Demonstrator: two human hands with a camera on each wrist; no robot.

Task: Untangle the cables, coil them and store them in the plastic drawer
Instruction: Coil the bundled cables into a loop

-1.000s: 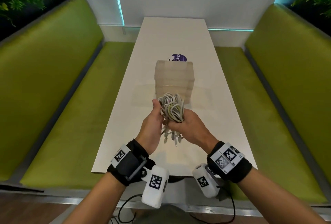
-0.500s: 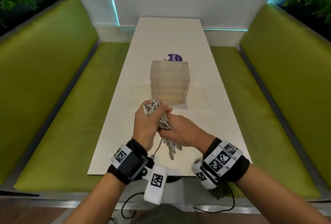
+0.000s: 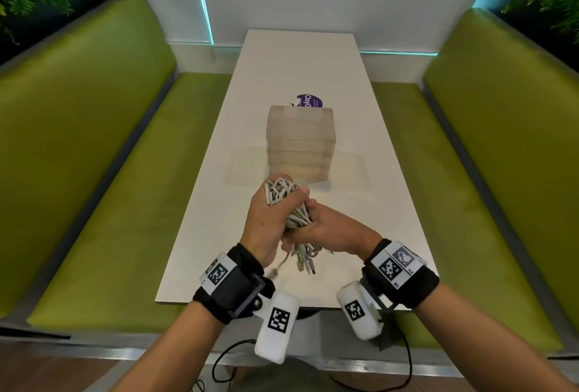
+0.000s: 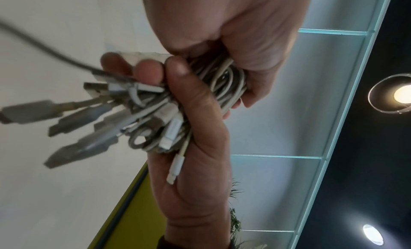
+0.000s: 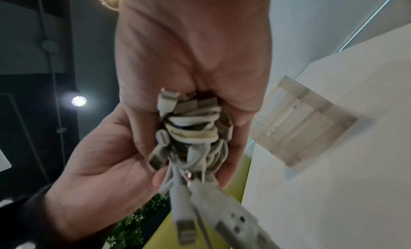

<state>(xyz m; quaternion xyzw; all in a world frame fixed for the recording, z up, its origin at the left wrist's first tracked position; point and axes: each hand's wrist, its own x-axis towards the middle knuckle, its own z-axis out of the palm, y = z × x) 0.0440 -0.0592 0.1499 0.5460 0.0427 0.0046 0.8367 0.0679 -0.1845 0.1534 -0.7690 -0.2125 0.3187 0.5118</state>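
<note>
Both hands squeeze the bundle of white cables (image 3: 286, 203) above the near bench (image 3: 360, 128): left hand (image 3: 266, 222) on top, right hand (image 3: 332, 229) below. The plugs (image 3: 305, 258) dangle loose, so pulling hard could tighten the knots. The plastic drawer (image 3: 300, 141) stands just beyond.

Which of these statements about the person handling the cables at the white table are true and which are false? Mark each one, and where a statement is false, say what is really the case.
1. Both hands grip one bundle of cables. True: the left hand holds its upper part, the right hand its lower part.
2. The cable bundle lies flat on the table. False: it is held up above the white table.
3. Connector ends hang out below the hands. True.
4. The plastic drawer unit stands on a green bench. False: it stands on the table, beyond the hands.
5. The cables are black. False: they are whitish-grey.
</note>
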